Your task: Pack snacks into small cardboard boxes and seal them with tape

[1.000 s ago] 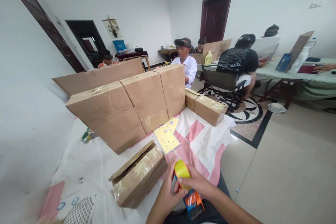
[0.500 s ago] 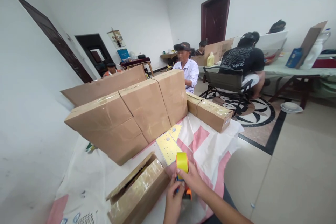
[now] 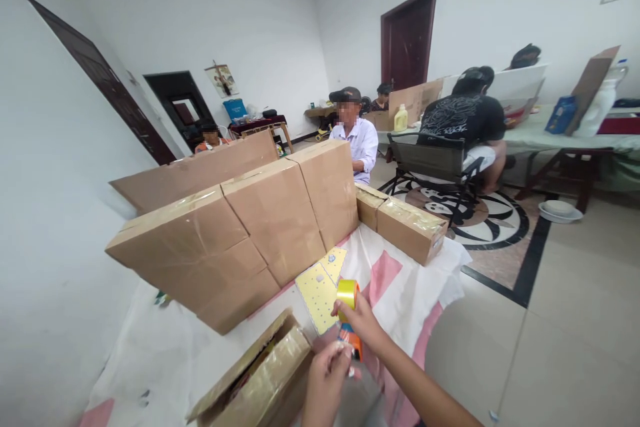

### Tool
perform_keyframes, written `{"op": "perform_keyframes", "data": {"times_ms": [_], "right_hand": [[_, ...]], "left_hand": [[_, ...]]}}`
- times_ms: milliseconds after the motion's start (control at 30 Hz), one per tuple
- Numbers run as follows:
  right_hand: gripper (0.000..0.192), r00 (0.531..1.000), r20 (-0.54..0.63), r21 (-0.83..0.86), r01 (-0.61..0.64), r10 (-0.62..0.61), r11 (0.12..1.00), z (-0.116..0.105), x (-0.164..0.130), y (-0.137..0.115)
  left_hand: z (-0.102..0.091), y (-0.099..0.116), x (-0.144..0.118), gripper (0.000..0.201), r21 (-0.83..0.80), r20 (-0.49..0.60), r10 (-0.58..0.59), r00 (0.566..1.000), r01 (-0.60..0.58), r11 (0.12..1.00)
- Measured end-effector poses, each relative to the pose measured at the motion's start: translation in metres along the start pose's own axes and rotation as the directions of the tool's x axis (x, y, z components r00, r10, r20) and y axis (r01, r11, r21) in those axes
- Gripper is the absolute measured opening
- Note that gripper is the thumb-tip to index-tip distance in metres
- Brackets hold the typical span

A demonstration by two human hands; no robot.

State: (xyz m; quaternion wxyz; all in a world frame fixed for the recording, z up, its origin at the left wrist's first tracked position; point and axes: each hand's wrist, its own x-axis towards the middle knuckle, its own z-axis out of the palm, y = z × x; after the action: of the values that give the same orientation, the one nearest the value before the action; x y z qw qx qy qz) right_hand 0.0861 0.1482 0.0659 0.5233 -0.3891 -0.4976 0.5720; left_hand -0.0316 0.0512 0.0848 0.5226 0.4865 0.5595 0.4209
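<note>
Low in the middle of the frame, the right hand (image 3: 363, 321) grips a tape dispenser (image 3: 349, 313) carrying a yellow roll. Just below it, the left hand (image 3: 325, 380) pinches closed at the dispenser's lower end. To their left lies a half-open cardboard box (image 3: 260, 383); stacked boxes (image 3: 240, 227) fill the centre.

Yellow tape roll (image 3: 347, 295) on an orange-and-blue dispenser (image 3: 351, 340), held upright above the near edge of the cloth-covered table (image 3: 400, 280), just right of a taped cardboard box (image 3: 260, 387).
</note>
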Motion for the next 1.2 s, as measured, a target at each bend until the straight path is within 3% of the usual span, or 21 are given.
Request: {"op": "perform_keyframes", "data": {"times_ms": [133,267,467,633,867,967,1100,1200], "right_hand": [[0.049,0.984,-0.075,0.168,-0.148,0.163,0.975,0.002,0.016,0.0],[0.051,0.952,-0.137,0.261,-0.231,0.273,0.937,0.008,0.023,0.01],[0.038,0.932,-0.257,0.083,-0.24,0.254,0.967,0.011,0.018,0.037],[0.034,0.938,-0.259,0.024,-0.23,0.229,0.973,0.009,0.014,0.042],[0.046,0.965,-0.139,0.055,-0.215,0.221,0.975,0.007,0.007,0.036],[0.057,0.979,-0.047,0.09,-0.194,0.199,0.977,-0.005,0.0,0.038],[0.066,0.978,0.151,0.016,-0.15,0.146,0.989,-0.025,-0.006,0.048],[0.074,0.972,0.157,-0.014,-0.175,0.175,0.985,-0.028,-0.007,0.058]], "left_hand": [[0.014,-0.022,0.006,0.088,-0.182,0.007,-0.19,0.982,0.188,0.965],[0.024,-0.053,0.008,0.088,-0.218,-0.036,-0.228,0.973,0.215,0.952],[0.038,-0.089,0.003,0.088,-0.261,-0.098,-0.247,0.964,0.215,0.941],[0.046,-0.09,-0.006,0.093,-0.269,-0.126,-0.266,0.956,0.226,0.936],[0.045,-0.091,-0.02,0.093,-0.318,-0.094,-0.289,0.953,0.246,0.916],[0.043,-0.092,-0.019,0.09,-0.351,-0.089,-0.312,0.946,0.264,0.899],[0.041,-0.087,-0.015,0.084,-0.377,-0.085,-0.305,0.949,0.253,0.891],[0.046,-0.081,-0.016,0.08,-0.366,-0.081,-0.286,0.955,0.239,0.899]]}}
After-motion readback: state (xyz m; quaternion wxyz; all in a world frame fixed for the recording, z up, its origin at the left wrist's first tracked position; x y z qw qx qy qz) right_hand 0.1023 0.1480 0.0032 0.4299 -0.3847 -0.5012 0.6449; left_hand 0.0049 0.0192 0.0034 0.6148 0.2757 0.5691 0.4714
